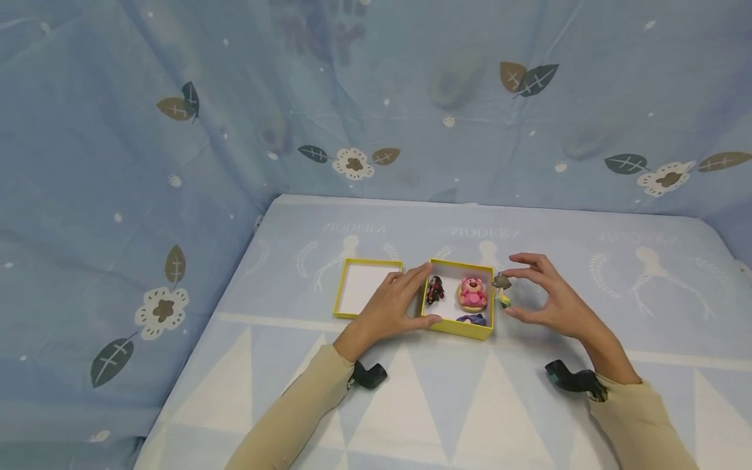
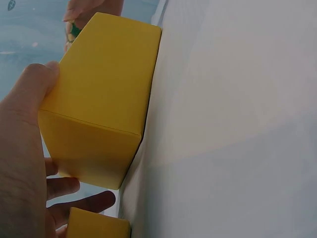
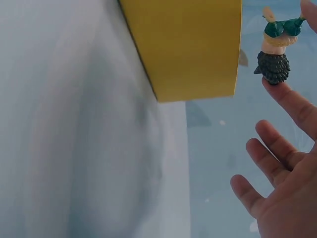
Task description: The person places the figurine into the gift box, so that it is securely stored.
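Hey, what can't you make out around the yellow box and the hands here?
- Right hand: right wrist view, thumb mostly cut off by the right edge.
- Yellow box: both wrist views, inside hidden by its walls.
- Held toy: left wrist view, mostly hidden by box and hand.
- Purple toy: head view, lower part hidden by the box's near wall.
- Dark toy: head view, details too small.
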A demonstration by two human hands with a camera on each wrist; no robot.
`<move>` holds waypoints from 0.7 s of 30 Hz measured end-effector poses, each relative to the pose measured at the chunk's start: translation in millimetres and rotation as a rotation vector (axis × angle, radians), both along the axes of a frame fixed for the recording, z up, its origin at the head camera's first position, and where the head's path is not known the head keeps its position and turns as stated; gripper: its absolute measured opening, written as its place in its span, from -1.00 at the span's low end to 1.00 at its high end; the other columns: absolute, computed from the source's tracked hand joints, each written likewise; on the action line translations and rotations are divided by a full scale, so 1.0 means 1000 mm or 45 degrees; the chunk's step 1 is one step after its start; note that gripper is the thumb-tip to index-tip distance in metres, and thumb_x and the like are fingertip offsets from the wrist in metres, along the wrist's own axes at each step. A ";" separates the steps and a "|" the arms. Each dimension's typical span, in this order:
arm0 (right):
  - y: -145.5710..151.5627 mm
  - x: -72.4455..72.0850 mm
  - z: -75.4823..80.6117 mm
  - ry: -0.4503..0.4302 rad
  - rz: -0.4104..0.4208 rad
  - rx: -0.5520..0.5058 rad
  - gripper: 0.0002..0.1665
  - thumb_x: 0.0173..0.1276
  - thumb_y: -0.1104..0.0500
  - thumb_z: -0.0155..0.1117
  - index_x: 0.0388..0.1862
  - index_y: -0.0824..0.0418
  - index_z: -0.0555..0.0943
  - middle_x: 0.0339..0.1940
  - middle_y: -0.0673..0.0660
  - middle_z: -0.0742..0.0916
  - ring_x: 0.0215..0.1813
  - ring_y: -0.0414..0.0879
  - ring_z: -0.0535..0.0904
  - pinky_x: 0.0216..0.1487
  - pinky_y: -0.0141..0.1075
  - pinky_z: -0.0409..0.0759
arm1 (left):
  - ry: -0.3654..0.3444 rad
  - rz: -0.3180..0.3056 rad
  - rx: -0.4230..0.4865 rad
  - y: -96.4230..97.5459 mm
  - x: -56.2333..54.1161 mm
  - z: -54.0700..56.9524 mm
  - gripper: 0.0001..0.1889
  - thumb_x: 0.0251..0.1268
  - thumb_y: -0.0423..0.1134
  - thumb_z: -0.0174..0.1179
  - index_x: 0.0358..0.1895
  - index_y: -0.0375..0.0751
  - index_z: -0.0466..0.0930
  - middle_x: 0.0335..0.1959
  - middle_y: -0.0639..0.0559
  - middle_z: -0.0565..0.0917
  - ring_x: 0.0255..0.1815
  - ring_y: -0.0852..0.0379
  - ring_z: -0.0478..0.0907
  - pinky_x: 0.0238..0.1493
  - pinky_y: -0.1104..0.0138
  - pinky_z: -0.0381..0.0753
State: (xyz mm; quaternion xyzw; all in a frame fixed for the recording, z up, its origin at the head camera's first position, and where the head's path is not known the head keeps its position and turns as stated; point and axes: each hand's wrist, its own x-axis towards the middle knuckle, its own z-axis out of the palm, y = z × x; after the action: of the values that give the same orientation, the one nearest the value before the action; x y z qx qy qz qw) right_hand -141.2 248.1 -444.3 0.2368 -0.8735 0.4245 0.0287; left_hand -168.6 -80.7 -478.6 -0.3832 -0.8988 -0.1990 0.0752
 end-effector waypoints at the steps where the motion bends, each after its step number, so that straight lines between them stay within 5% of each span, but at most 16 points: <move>1: -0.003 -0.001 0.001 -0.003 0.007 -0.004 -0.31 -0.06 0.28 0.61 0.14 0.17 0.60 0.38 0.23 0.34 0.36 0.23 0.21 0.18 0.43 0.22 | -0.002 0.002 -0.002 0.000 0.000 0.000 0.01 0.14 0.31 0.24 0.54 -0.19 0.08 0.53 0.00 0.24 0.43 0.11 0.34 0.35 0.17 0.31; 13: -0.037 -0.027 -0.001 0.082 0.208 0.025 -0.31 -0.04 0.19 0.62 0.16 0.12 0.63 0.43 0.25 0.33 0.44 0.28 0.16 0.21 0.44 0.13 | 0.001 0.012 0.013 0.000 0.001 0.001 0.01 0.13 0.30 0.26 0.54 -0.19 0.09 0.52 0.00 0.26 0.41 0.10 0.37 0.33 0.17 0.33; 21: -0.051 -0.035 -0.003 0.000 0.250 0.129 -0.33 -0.01 0.05 0.61 0.15 0.10 0.65 0.43 0.22 0.34 0.43 0.30 0.18 0.25 0.41 0.00 | -0.009 0.009 0.018 0.000 0.001 0.002 0.01 0.14 0.29 0.25 0.54 -0.19 0.09 0.52 -0.01 0.27 0.41 0.09 0.38 0.33 0.16 0.33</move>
State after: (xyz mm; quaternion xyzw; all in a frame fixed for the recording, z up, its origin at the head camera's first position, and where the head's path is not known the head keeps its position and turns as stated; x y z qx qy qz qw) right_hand -176.1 196.8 -447.3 0.3222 -0.8665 0.3805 -0.0251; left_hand -167.5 -81.1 -476.5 -0.3789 -0.8989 -0.2066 0.0753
